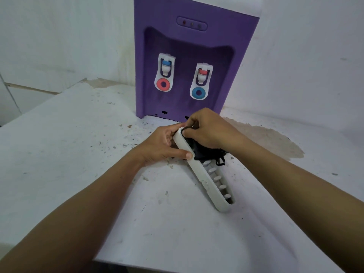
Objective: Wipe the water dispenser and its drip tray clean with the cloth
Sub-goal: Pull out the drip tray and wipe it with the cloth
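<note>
Head view: drip tray held on edge, cloth pushed inside

The stained white surface point(69, 134) carries the purple water dispenser point(197, 46) at its far edge, by the wall; the frame cuts off the dispenser's top. In front of it, near the middle of the surface, the white drip tray point(204, 182) is tilted up on its long side. The left hand point(163, 144) grips the tray's far end, thumb along the outer rim and fingers curled behind. The right hand point(210, 131) is clenched round a black cloth point(206, 152), pressing it into that same end. Cloth and rim hide the right fingertips and much of the tray's inside.
</note>
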